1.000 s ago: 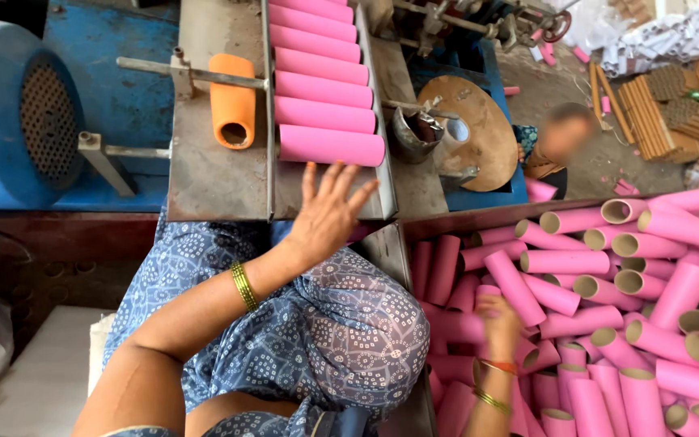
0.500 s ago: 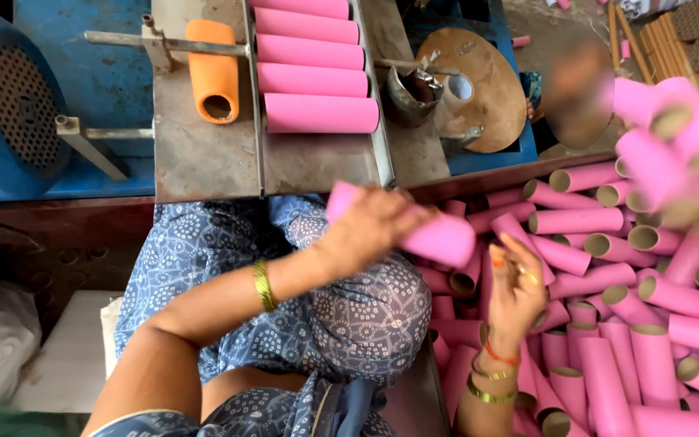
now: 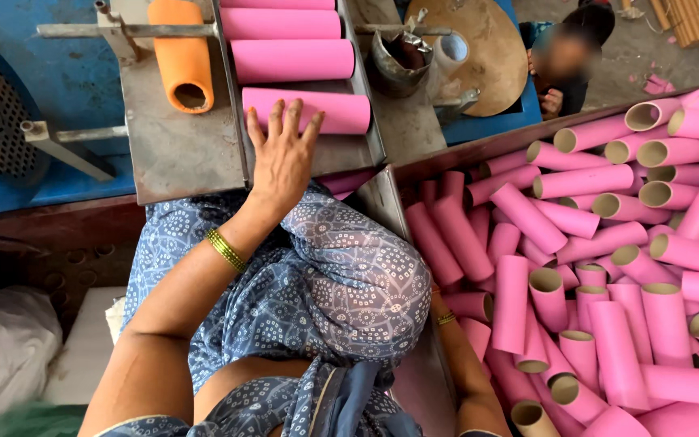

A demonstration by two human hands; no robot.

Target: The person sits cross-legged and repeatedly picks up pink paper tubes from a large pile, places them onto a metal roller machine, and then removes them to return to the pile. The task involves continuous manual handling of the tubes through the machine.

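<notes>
The person's left hand (image 3: 283, 158) lies flat, fingers spread and released, its fingertips resting on the nearest pink cardboard tube (image 3: 307, 111) lying crosswise in the grey metal feed tray (image 3: 362, 113). That open-palmed grip looks meant to press the tube square against the tray's side walls rather than to lift it. Two more pink tubes (image 3: 291, 58) lie parallel above it, lined up one behind another as if queued for the machine. Just left of the tray, on the steel plate (image 3: 175, 150), an orange roller (image 3: 180, 57) sits on its rod. The right hand is hidden: only the forearm (image 3: 469, 368), wearing a thin bangle, goes down into the wooden bin of loose pink tubes (image 3: 608, 267) at the person's side, so I cannot tell whether it is clenched or loose. The bin stands close, within easy reach.
</notes>
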